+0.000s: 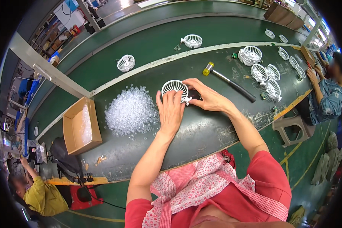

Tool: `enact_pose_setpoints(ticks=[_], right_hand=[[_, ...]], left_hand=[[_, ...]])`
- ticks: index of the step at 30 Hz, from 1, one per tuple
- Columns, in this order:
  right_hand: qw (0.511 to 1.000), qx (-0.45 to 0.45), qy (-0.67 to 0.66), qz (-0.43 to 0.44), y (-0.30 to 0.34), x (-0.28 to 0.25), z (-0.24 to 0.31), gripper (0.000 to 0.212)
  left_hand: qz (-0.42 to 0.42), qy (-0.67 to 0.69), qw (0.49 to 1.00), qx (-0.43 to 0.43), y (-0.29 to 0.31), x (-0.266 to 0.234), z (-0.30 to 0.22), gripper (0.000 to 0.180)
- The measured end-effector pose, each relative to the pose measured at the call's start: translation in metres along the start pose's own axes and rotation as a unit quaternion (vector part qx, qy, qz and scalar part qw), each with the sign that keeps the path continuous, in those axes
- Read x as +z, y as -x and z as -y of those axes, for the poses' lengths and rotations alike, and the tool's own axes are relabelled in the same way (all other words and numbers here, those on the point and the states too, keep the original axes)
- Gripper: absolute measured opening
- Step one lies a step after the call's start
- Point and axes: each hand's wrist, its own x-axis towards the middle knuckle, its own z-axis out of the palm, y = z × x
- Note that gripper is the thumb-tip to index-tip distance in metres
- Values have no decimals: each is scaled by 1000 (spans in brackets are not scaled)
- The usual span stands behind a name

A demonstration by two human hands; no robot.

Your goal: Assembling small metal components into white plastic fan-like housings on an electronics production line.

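A round white fan cage (pixel 174 87) with radial ribs is on the dark green bench in front of me, a small white neck at its lower right. My left hand (pixel 170 114) lies over the near part of the cage, fingers across its ribs and rim. On the right side, my right hand (pixel 211 97) grips the cage by its edge near the neck, fingers bent round it and thumb at the neck. The fingers partly hide that side. Close to the left hand spreads a heap of small clear plastic pieces (pixel 131 110).
A cardboard box (pixel 81 125) stands left of the heap. Beyond my right hand lies a hammer (pixel 231 83) with a yellow head. Several more fan cages (pixel 250 55) are grouped at right; others (pixel 126 63) sit on the conveyor belt. Co-workers sit at both sides.
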Motion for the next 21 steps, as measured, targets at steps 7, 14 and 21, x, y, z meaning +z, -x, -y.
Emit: enact_pose_setpoints(ticks=[7, 14, 21], right_hand=[[1000, -25, -4, -18, 7, 7, 3, 68], [995, 47, -20, -83, 4, 14, 0, 23], [995, 64, -10, -73, 3, 11, 13, 18]], left_hand=[[-17, -6, 999, 44, -2, -3, 0, 41], [-27, 81, 996, 36, -1, -3, 1, 26], [-70, 58, 996, 23, -1, -8, 4, 28]])
